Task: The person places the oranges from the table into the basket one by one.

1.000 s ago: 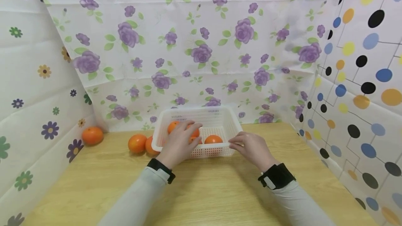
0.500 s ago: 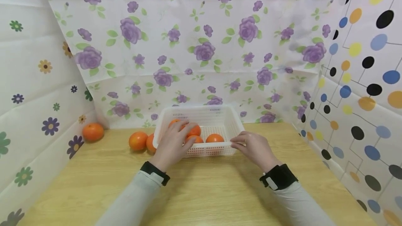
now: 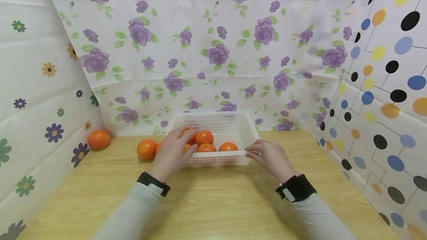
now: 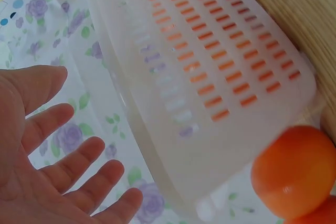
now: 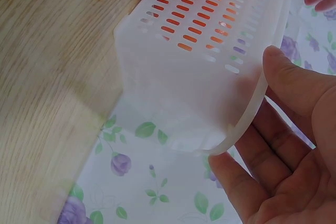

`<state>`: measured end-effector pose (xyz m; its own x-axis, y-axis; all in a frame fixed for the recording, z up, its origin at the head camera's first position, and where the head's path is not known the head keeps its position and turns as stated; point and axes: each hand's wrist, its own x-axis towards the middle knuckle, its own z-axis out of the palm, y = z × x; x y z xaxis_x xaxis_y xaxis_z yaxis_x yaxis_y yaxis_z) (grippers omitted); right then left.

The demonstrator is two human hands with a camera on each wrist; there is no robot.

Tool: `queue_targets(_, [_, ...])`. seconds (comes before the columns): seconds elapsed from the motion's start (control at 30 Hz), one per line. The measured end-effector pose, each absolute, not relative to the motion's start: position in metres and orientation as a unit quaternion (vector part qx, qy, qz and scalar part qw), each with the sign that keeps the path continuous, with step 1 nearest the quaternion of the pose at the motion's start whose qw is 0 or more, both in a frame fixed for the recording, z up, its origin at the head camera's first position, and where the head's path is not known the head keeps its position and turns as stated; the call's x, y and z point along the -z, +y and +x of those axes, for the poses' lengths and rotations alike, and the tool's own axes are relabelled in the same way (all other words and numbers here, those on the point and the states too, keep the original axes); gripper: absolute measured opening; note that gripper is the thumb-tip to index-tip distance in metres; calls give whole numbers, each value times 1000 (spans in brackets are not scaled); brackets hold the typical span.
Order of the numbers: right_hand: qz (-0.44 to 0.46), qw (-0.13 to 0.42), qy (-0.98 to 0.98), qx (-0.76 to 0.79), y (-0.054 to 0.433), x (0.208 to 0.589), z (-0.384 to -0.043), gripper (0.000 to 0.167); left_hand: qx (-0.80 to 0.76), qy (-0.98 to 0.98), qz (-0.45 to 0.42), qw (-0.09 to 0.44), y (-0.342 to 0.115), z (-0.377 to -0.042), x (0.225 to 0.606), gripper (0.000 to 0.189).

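A white perforated plastic basket stands on the table with several oranges in it, among them a front-right orange and a middle orange. My left hand is over the basket's left front corner, overlapping some of the fruit. Its fingers are spread and loosely bent, and the left wrist view shows nothing in them. With thumb and fingers my right hand pinches the basket's rim at the front right corner.
Left of the basket, an orange sits against another, partly hidden by my left hand. A separate orange lies farther left, by the side cloth. Flowered cloth hangs behind the wooden table; dotted cloth hangs on the right.
My left hand has moved left, away from the middle of the basket, uncovering more of the oranges inside. The right hand keeps its pinch on the rim.
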<state>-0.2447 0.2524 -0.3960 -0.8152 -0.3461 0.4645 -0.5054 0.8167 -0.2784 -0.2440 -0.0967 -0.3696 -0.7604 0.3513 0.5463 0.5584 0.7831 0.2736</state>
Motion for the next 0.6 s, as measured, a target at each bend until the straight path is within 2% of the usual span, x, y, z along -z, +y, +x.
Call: queue_targets(0.6, [233,207,-930,-195,252,395,-244,18,217,-927,-205,225,-122,-252,367,56])
